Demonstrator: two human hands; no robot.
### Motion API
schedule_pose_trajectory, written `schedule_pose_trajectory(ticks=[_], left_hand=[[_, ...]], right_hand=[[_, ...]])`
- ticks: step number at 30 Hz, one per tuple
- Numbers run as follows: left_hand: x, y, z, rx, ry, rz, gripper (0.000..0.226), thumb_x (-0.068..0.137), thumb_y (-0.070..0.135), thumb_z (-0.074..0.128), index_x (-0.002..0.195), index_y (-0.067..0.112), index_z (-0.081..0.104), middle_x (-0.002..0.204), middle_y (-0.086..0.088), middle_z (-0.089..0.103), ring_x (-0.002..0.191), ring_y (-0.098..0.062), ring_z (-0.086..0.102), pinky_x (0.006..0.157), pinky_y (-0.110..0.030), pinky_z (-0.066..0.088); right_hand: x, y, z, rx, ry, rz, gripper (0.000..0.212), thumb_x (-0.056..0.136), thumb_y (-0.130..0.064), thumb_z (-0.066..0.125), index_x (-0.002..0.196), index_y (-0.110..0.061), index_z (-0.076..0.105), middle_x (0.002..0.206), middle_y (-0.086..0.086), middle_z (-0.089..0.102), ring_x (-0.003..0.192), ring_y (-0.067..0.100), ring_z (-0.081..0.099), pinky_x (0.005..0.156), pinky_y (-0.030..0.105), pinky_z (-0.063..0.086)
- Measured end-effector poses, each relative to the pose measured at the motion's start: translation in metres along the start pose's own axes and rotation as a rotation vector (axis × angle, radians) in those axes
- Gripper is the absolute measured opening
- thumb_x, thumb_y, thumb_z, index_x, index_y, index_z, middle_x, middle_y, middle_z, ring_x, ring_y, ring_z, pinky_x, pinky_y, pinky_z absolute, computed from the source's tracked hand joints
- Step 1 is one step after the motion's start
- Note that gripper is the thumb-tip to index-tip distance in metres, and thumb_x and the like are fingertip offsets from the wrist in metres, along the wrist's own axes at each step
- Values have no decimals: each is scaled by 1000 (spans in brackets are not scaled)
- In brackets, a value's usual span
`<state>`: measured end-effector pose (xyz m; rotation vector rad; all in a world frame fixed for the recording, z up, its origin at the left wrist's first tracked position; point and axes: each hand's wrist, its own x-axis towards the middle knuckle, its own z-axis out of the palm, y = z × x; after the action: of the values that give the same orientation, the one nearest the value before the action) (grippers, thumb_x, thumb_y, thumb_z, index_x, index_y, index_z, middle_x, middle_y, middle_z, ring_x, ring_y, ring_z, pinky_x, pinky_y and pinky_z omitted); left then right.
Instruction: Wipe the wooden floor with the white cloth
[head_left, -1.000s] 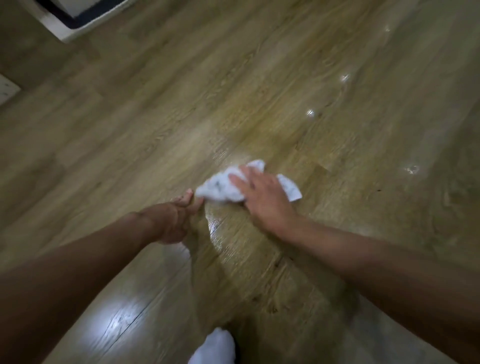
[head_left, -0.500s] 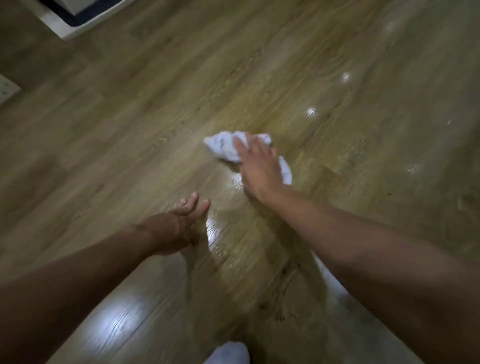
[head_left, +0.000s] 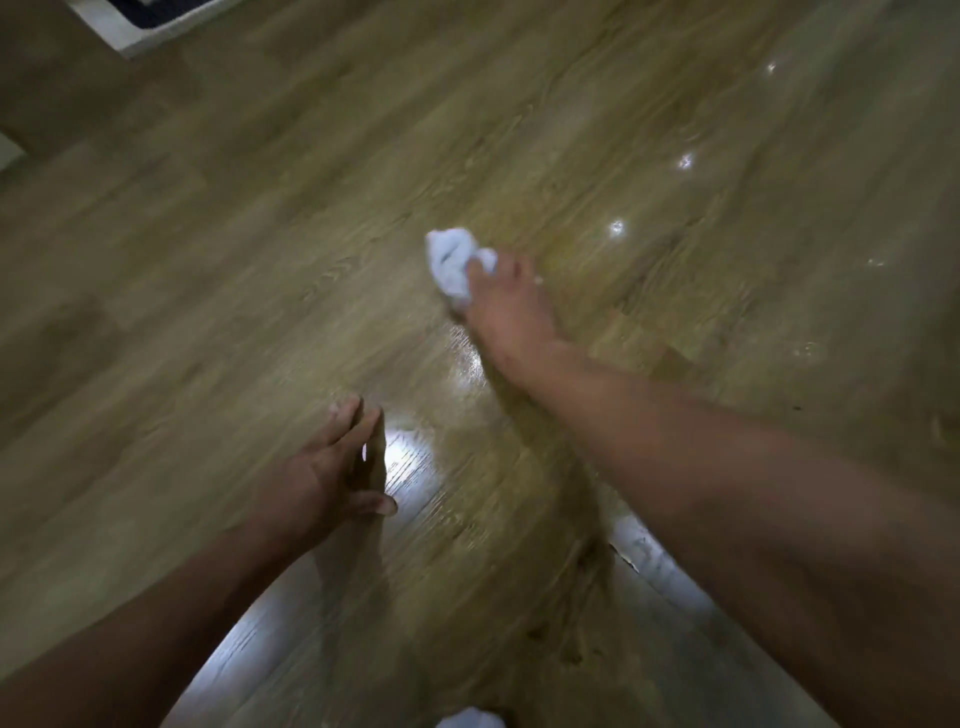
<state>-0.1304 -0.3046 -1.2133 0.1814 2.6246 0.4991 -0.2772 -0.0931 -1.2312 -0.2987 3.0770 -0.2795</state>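
The crumpled white cloth (head_left: 451, 262) lies on the wooden floor (head_left: 260, 234) near the middle of the view. My right hand (head_left: 509, 306) reaches forward and presses down on the cloth's near right part with extended fingers; the rest of the cloth bunches up past the fingertips. My left hand (head_left: 332, 467) is nearer to me and to the left, fingers straight and spread, palm low over the floor, holding nothing. Whether it touches the boards is unclear.
A white-edged dark mat (head_left: 156, 26) sits at the top left corner. Small shiny wet spots (head_left: 617, 227) dot the floor to the right of the cloth. A white sock tip (head_left: 470, 719) shows at the bottom edge.
My right hand has pushed the cloth forward, away from me, and the cloth has bunched up smaller. My left hand, near the cloth a second ago, has stayed behind with its fingers spread.
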Motion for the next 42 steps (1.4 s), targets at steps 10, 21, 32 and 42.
schedule_pose_trajectory(ticks=[10, 21, 32, 42], left_hand=[[-45, -19, 12, -47, 234, -127, 39, 66, 18, 85, 99, 13, 64, 109, -2, 67, 93, -25, 63, 71, -23, 40], [2, 35, 5, 13, 255, 139, 46, 89, 42, 33, 115, 13, 58, 117, -13, 61, 102, -35, 60, 86, -41, 50], [5, 152, 45, 73, -95, 465, 72, 76, 79, 33, 128, 30, 40, 121, 3, 49, 104, -19, 55, 85, -33, 48], [39, 123, 35, 345, 153, 780, 65, 69, 48, 47, 125, 15, 46, 101, -9, 60, 76, -23, 62, 54, -25, 48]], right_hand=[[-14, -9, 5, 74, -89, -179, 49, 90, -27, 53, 138, -27, 41, 137, 11, 43, 123, 31, 38, 95, 43, 42], [-210, 75, -3, 2, -207, -929, 60, 84, -36, 58, 141, -28, 43, 136, 8, 47, 119, 27, 42, 91, 42, 46], [-201, 128, -15, 91, -127, -613, 51, 86, -35, 50, 137, -31, 42, 128, 8, 51, 109, 29, 46, 84, 41, 53], [-231, 79, 6, 264, -10, -231, 58, 85, -22, 58, 140, -25, 44, 139, 5, 48, 120, 29, 48, 92, 48, 47]])
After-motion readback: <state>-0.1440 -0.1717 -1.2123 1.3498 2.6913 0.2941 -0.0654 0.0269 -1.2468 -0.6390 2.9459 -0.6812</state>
